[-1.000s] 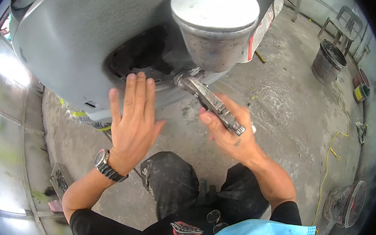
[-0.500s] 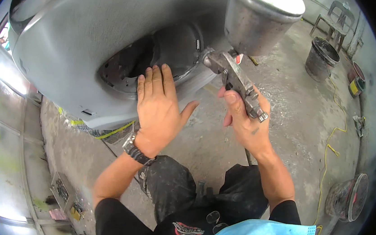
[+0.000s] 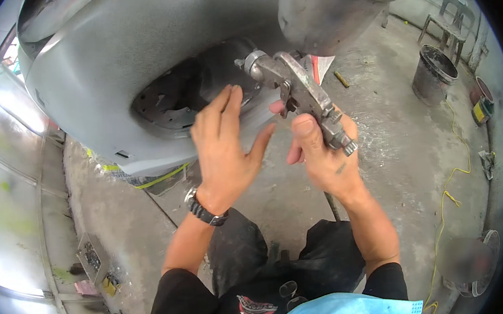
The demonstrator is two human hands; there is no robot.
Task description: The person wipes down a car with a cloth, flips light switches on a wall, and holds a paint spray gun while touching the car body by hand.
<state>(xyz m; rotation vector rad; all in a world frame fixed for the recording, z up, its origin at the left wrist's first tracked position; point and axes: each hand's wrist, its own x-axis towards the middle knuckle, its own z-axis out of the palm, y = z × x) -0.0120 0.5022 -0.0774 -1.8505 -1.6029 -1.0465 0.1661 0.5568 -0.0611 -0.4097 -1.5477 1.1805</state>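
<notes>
My right hand (image 3: 332, 160) is wrapped round the handle of a metal spray gun (image 3: 308, 94), its thumb along the back. A large grey paint cup (image 3: 328, 13) with a pale top sits above the gun, and the nozzle points up and left. My left hand (image 3: 221, 145), with a dark watch (image 3: 203, 209) at the wrist, holds nothing. Its fingers are stretched out and the thumb stands apart. It is in front of the lower edge of an oval opening (image 3: 165, 105) in a grey car bumper (image 3: 93, 81); whether it touches cannot be made out.
At right stand a dark bucket (image 3: 434, 76), a chair (image 3: 449, 23) and a smaller can (image 3: 482, 109). A yellow cord (image 3: 446, 189) runs along the concrete floor (image 3: 391, 161). A tray (image 3: 93, 257) lies at left beside the pale wall (image 3: 1, 199). Yellow-edged masking (image 3: 160, 179) hangs under the bumper.
My left hand has drawn back from the bumper and shifted right, its fingers turning toward the gun. The spray gun and its cup have moved a little left in the view.
</notes>
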